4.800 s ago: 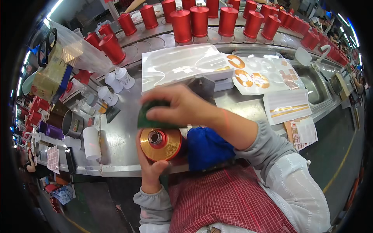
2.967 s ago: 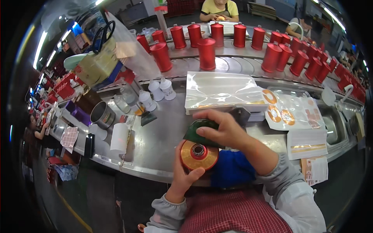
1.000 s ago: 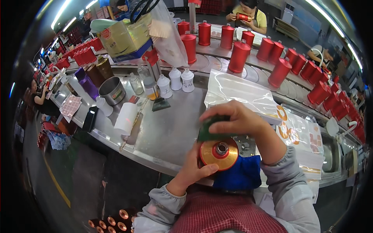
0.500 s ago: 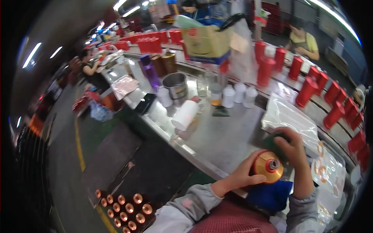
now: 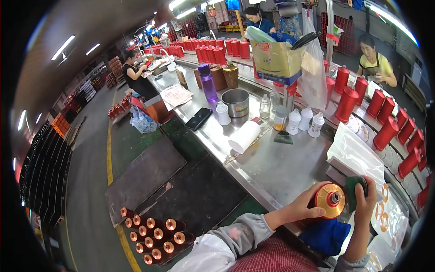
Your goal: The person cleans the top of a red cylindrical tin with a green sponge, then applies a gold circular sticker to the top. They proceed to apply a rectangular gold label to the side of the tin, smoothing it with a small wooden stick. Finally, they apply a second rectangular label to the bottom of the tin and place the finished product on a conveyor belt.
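Observation:
My left hand (image 5: 302, 204) is wrapped round a red canister with a gold top (image 5: 330, 201); its threaded metal neck points up toward me. In my right hand (image 5: 366, 199), a dark green flat pad (image 5: 355, 191) is pinched between thumb and fingers, close beside the canister's gold top. Whether the pad touches it, I cannot tell. Under the canister lies a bundled blue cloth (image 5: 327, 236). Just beyond my hands is a clear plastic-covered white stack (image 5: 353, 152), and to the right lie plastic sheets with gold rings (image 5: 382, 210).
The metal table (image 5: 272, 165) carries a white roll (image 5: 244, 137), a steel pot (image 5: 235, 102), white squeeze bottles (image 5: 293, 122), a phone (image 5: 198, 119) and a purple bottle (image 5: 207, 82). Red canisters (image 5: 347, 103) line the conveyor. More copper-topped canisters (image 5: 158, 234) stand low at left. Co-workers (image 5: 377, 63) sit beyond.
My view has shifted, so the table and its things appear lower and further right. Both hands keep their hold; the green pad is now turned more upright beside the canister.

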### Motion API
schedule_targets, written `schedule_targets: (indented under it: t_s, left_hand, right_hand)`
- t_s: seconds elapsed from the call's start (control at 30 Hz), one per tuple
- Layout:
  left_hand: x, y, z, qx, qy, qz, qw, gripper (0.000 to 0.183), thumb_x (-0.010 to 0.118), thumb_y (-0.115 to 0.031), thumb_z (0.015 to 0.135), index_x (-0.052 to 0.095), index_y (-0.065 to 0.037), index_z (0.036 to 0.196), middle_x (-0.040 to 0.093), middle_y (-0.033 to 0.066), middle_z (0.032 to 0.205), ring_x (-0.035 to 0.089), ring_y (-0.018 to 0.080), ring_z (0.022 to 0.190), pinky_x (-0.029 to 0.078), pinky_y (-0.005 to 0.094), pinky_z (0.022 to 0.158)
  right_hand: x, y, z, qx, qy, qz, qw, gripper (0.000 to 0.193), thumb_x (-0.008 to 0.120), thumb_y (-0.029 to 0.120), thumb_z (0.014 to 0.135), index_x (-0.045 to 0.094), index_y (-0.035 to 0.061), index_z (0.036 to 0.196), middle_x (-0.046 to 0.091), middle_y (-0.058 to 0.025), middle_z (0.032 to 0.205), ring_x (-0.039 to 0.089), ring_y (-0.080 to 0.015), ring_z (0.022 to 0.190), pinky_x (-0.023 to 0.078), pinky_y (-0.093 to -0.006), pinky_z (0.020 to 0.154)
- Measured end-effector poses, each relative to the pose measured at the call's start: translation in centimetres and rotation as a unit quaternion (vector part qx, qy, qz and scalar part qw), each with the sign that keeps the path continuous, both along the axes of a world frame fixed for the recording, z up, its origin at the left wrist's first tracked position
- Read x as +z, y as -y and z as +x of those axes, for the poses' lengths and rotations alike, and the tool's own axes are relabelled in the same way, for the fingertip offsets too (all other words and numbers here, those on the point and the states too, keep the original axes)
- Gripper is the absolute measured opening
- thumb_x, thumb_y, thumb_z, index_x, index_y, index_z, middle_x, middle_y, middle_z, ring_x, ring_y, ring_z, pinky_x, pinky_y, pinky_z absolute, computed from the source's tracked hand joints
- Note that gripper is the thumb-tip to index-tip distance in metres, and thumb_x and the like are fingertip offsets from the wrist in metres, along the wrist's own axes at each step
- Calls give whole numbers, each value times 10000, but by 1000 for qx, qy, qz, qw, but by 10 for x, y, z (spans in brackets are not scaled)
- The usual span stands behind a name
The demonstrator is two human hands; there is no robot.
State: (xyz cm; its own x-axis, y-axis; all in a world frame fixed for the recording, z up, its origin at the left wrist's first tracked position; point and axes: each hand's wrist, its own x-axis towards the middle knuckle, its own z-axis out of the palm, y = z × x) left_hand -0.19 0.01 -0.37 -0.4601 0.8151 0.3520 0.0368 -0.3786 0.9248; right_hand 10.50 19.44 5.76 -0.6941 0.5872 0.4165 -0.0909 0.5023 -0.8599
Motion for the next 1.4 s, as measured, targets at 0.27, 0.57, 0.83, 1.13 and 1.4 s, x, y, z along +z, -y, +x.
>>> schedule_targets:
  t_s: [0.27,0.57,0.83,1.13,1.4]
  left_hand:
    - [-6,1,2,-15,16,33,999,999,719,-567,788,238,-30,1480,393,141,1429,385,235,1339,301,371,1115]
    - [-12,12,-4,-62,8,-8,998,1079,791,-151,751,55,-13,1528,246,148,1523,209,242,1428,177,382,1169]
    - [-20,7,10,95,-142,14,985,987,817,-202,728,199,21,1464,372,176,1420,391,288,1333,297,411,1114]
    - [-30,-1,22,174,-143,53,973,1025,862,-308,669,243,28,1413,408,185,1356,448,309,1262,324,416,1088]
    - [5,15,9,295,-497,35,815,813,822,-306,721,380,16,1323,489,199,1354,414,384,1297,224,570,1124]
  right_hand:
    - [-3,30,64,230,-98,296,922,247,746,97,697,589,90,887,607,-74,848,545,-257,751,426,-419,751]
    - [16,40,40,163,-94,413,891,304,721,79,593,650,91,889,620,-56,893,535,-266,757,408,-414,698]
    - [22,45,50,215,-88,416,879,312,688,110,659,665,103,970,610,-23,931,539,-210,798,418,-388,746]
    - [20,42,48,246,-94,334,905,368,785,113,627,653,79,970,627,-47,931,564,-251,790,432,-381,720]
    - [18,42,43,199,-95,403,888,358,767,110,622,656,85,961,609,-37,921,547,-224,785,411,-373,703]
